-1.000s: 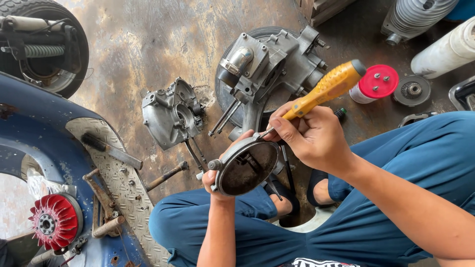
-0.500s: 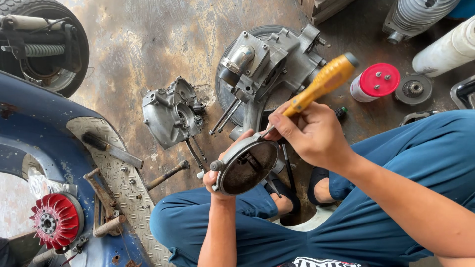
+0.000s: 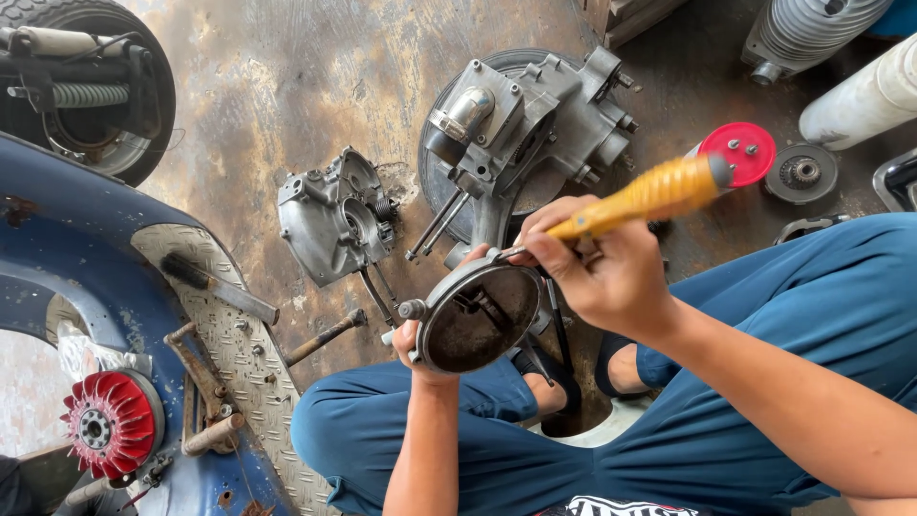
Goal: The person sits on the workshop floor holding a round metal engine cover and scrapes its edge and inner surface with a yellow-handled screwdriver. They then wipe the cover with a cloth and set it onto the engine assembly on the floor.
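My left hand (image 3: pixel 413 342) grips a round metal drum plate (image 3: pixel 473 320) from below, its dark hollow face turned up toward me. My right hand (image 3: pixel 597 272) is closed around a screwdriver with a yellow-orange handle (image 3: pixel 650 196). The handle slants up to the right and the hidden tip meets the plate's upper rim. Both hands work above my knees in blue trousers (image 3: pixel 726 382).
A grey engine block (image 3: pixel 525 124) on a tyre and a loose crankcase half (image 3: pixel 334 220) lie on the stained floor ahead. A blue scooter body (image 3: pixel 115 287) with a red fan (image 3: pixel 110 425) fills the left. A red-lidded can (image 3: pixel 740 153) stands right.
My right hand and the screwdriver have shifted slightly, the handle tilting a little lower toward the right. The drum plate stays in my left hand.
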